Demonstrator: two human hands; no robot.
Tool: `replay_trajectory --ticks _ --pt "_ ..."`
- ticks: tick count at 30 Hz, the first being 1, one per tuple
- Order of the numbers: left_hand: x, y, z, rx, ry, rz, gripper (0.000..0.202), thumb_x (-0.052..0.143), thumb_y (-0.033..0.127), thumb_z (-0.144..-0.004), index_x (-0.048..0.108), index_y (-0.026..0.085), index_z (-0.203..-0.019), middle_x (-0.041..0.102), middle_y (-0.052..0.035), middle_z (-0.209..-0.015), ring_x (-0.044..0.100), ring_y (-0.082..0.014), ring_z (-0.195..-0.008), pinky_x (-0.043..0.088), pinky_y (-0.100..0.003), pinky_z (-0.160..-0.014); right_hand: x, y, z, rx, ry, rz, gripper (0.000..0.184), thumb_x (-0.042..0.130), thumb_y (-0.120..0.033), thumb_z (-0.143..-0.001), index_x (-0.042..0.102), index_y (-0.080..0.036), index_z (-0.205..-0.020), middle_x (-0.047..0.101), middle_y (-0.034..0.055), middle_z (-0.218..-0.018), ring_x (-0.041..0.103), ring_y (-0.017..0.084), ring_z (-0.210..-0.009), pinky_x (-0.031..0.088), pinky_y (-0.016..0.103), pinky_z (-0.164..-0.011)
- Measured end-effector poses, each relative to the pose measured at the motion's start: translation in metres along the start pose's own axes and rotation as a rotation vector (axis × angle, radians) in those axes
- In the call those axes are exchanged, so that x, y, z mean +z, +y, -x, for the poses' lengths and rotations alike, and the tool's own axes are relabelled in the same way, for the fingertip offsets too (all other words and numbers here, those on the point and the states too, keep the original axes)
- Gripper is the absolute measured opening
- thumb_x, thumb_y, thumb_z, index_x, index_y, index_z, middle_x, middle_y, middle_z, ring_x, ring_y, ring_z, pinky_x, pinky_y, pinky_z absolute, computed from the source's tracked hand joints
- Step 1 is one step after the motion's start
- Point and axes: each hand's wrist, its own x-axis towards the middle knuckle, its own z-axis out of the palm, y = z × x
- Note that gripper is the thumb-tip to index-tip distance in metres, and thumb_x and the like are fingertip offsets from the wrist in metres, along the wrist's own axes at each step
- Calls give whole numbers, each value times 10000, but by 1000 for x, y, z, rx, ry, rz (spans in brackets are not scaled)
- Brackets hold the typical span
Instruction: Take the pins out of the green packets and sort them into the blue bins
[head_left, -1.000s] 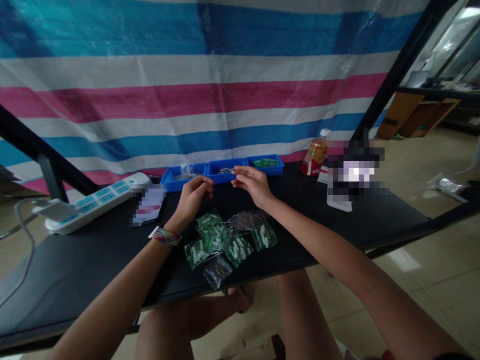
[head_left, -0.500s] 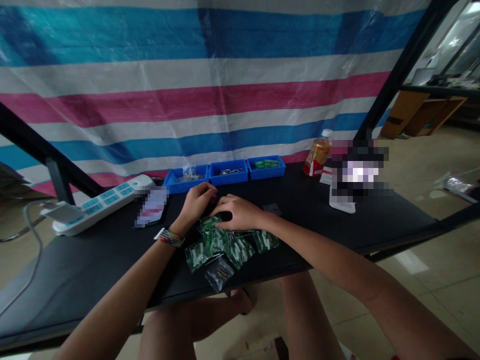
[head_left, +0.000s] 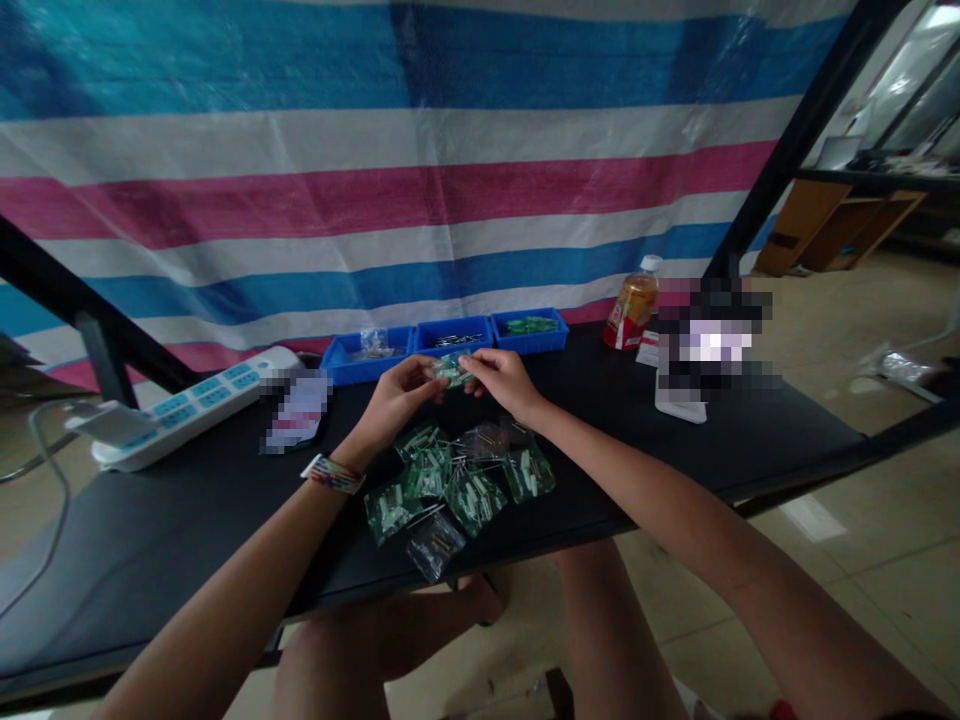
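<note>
Between my two hands is a small green plastic bag [head_left: 452,368] with pale pieces inside, held up just in front of the blue bins. My left hand [head_left: 405,392] pinches its left side, and my right hand [head_left: 504,380] grips its right side with thumb and fingers. Below them, several filled green bags [head_left: 475,497] lie in a loose pile on the black table, with thin metal rods among them. A clear bag with brass-coloured pieces [head_left: 436,545] rests at the pile's near edge. Another clear bag with similar pieces [head_left: 486,440] lies at its far side.
Three blue bins stand in a row behind my hands: a left bin [head_left: 330,368], a middle bin [head_left: 454,346] and a right bin [head_left: 553,340]. A power strip [head_left: 206,405] and a phone [head_left: 298,412] lie left; a drink bottle [head_left: 632,308] stands right.
Both hands have lifted from the pile and moved up towards the bins. A green bag is now visible between them, and more of the pile shows.
</note>
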Motion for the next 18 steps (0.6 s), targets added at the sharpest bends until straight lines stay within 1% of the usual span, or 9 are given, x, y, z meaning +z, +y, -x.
replay_trajectory --ticks 3,6,7,9,11,12,15,18 --pt "-1 -3 -3 13 55 28 456 946 396 -676 691 165 -976 672 6 -756 632 -153 -692 493 -283 -710 1 -4 1 41 -43 -30 394 867 -501 -723 709 -189 -904 710 11 -790 675 141 -650 493 223 -528" --pt "-3 -2 -4 8 76 31 463 967 391 -634 685 170 -927 644 22 -702 600 -143 -651 462 -269 -658 1 -10 4 67 -53 -62 415 923 -432 -644 690 -183 -878 700 1 -772 664 132 -643 503 220 -536" --pt "-2 -1 -4 10 80 18 434 961 398 -645 679 170 -884 637 21 -697 588 -137 -645 451 -264 -646 1 -11 4 77 -56 -77 410 925 -429 -644 681 -180 -860 692 -5 -756 660 128 -637 507 221 -544" --pt "-1 2 -3 23 82 -15 379 918 437 -711 670 168 -812 622 16 -699 565 -126 -639 439 -258 -635 2 -15 6 97 -70 -112 400 919 -434 -660 666 -179 -835 680 -15 -739 651 117 -630 515 221 -562" --pt "0 5 -1 21 60 -30 372 870 481 -766 667 169 -781 603 14 -701 542 -121 -627 434 -260 -617 2 -17 7 110 -86 -140 400 920 -436 -669 647 -179 -810 668 -26 -722 645 110 -618 515 218 -570" --pt "1 6 0 10 44 -24 376 861 494 -770 670 171 -787 602 12 -711 533 -122 -620 432 -262 -602 3 -18 8 112 -91 -150 402 924 -433 -668 641 -180 -801 663 -32 -712 642 107 -610 514 217 -571" --pt "2 9 1 -28 6 3 387 887 486 -726 678 176 -826 613 9 -736 520 -123 -607 418 -262 -561 3 -20 9 116 -88 -169 399 939 -413 -659 648 -181 -805 658 -43 -701 634 98 -591 516 215 -574" --pt "1 8 0 -19 9 -16 383 852 511 -767 671 178 -824 578 21 -676 503 -115 -578 407 -255 -558 3 -20 9 140 -81 -185 405 944 -418 -663 691 -190 -883 681 -40 -724 630 96 -586 525 216 -570"
